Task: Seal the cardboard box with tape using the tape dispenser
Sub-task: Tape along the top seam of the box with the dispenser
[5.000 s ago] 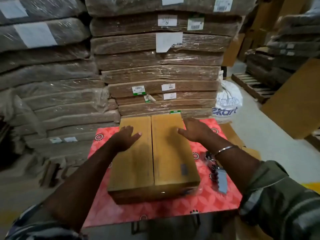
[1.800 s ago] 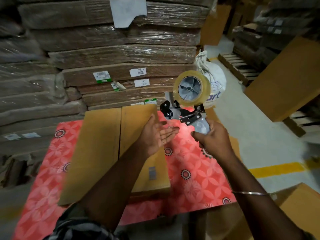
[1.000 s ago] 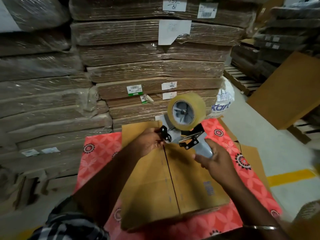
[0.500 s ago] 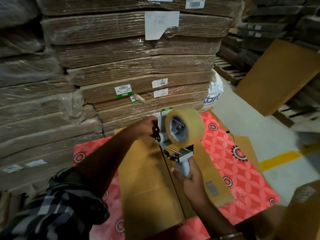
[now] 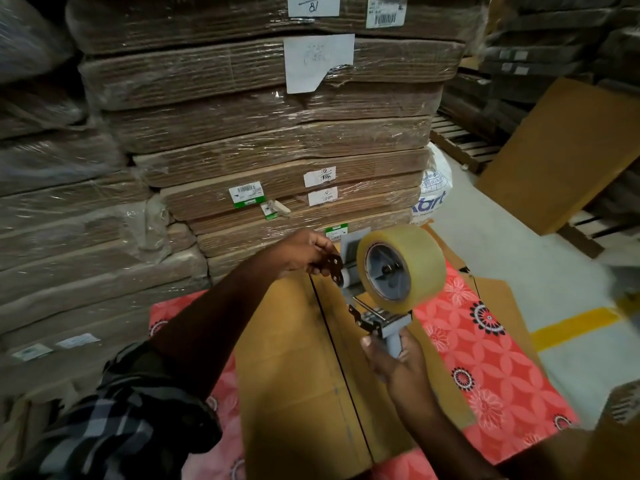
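A closed brown cardboard box [image 5: 294,368] lies on a red floral table [image 5: 485,368], its centre seam running away from me. Above the far half of that seam hangs a grey tape dispenser [image 5: 377,299] with a big roll of clear tape [image 5: 412,265]. My right hand [image 5: 394,362] grips the dispenser's grey handle from below. My left hand [image 5: 304,252] pinches the dispenser's front end by the roller, at the far edge of the box. The loose tape end is hidden behind the left fingers.
Tall stacks of shrink-wrapped flat cardboard [image 5: 277,133] rise right behind the table. A white sack [image 5: 433,192] sits at their right foot. Flat cardboard sheets [image 5: 561,150] lean at right, over wooden pallets. A yellow floor line [image 5: 575,323] runs to the right.
My right hand picked up the dispenser from the table and brought it over the box seam. My left hand moved from the box top to the dispenser's front end.
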A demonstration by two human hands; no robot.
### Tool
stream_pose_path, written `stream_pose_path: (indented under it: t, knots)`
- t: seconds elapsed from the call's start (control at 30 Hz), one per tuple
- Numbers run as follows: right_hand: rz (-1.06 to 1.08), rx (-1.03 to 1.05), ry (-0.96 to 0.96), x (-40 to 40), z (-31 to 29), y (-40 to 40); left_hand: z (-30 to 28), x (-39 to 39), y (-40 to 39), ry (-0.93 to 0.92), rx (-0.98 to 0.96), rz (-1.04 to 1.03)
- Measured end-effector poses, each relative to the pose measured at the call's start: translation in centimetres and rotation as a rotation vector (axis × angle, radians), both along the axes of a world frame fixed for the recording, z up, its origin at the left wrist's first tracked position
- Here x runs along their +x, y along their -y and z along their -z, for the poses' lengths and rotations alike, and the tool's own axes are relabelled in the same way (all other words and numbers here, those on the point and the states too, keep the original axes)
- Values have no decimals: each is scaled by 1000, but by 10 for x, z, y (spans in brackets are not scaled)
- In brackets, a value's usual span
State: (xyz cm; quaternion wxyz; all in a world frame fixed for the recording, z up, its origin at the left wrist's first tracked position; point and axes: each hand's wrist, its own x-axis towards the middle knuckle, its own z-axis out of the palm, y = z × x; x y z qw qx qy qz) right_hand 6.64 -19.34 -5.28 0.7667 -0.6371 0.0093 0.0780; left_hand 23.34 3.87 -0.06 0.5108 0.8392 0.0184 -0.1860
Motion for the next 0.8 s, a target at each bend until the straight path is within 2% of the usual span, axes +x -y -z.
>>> stream_pose_path:
  t: [0.23,0.4,0.57,0.8]
  knots:
    - [139,-9,-34,-1,-1,-27,13,18,0,-9,122,12]
    - [159,78,-62,0,-7,-28,13,34,-34,22,70,-98]
    - [156,8,-99,0,4,-36,17,55,-50,54,116,-33]
    - [215,28,-126,14,4,-53,40,87,-61,91,162,-75]
